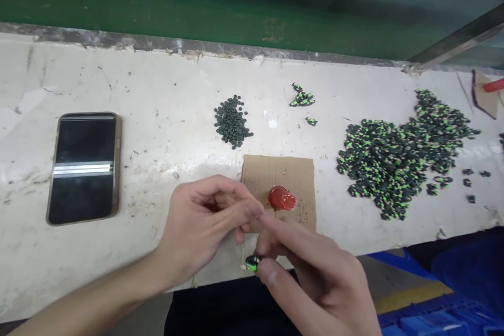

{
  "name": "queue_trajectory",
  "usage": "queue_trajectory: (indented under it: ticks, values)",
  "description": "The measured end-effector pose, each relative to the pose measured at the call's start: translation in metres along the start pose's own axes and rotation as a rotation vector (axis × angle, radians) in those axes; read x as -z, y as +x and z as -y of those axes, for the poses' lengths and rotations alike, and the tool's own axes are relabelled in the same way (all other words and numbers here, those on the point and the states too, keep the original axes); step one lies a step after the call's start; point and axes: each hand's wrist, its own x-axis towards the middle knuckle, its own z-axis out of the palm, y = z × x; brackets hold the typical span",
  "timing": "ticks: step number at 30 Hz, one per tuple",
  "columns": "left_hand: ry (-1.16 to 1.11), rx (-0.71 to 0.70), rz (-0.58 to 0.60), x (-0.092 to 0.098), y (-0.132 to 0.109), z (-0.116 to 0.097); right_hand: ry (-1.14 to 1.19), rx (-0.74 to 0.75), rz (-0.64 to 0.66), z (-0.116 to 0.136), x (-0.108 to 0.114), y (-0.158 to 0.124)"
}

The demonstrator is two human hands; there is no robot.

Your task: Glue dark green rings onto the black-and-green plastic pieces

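My right hand [311, 273] pinches a small black-and-green part [251, 263] between thumb and a finger, low in front of the table edge. A thin pale strand seems to hang beside that part. My left hand [212, 220] is closed, thumb pressed to fingertips, and meets the right index fingertip; whatever lies in that pinch is too small to make out. Just beyond the hands is a cardboard square [255, 168] with a red cap-like piece [280, 198] on it, glossy inside.
Small dark green discs [231, 122] lie in a pile behind the cardboard. A large heap of black-and-green parts [388, 163] spreads at the right, with a small cluster [302, 97] at the back. A phone [84, 168] lies at the left. A green panel [197, 10] bounds the table's far side.
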Motion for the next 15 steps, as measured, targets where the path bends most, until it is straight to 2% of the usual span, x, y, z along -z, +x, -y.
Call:
queue_trajectory:
  ticks: [2,4,7,11,15]
  values:
    - [0.14,-0.197,-0.065,0.0,-0.004,0.001,0.149,-0.052,0.015,-0.002,-0.001,-0.002]
    - [0.239,-0.381,-0.083,0.002,-0.007,0.003,0.285,-0.111,0.051,-0.004,0.0,-0.006]
    - [0.341,-0.536,-0.073,0.003,-0.008,0.003,0.438,-0.22,0.057,-0.003,-0.001,-0.013]
    - [0.369,-0.494,0.018,0.003,-0.007,-0.001,0.498,-0.341,-0.059,0.003,-0.005,-0.022]
    - [0.323,-0.352,0.105,0.004,-0.006,-0.006,0.394,-0.299,-0.118,0.005,-0.001,-0.024]
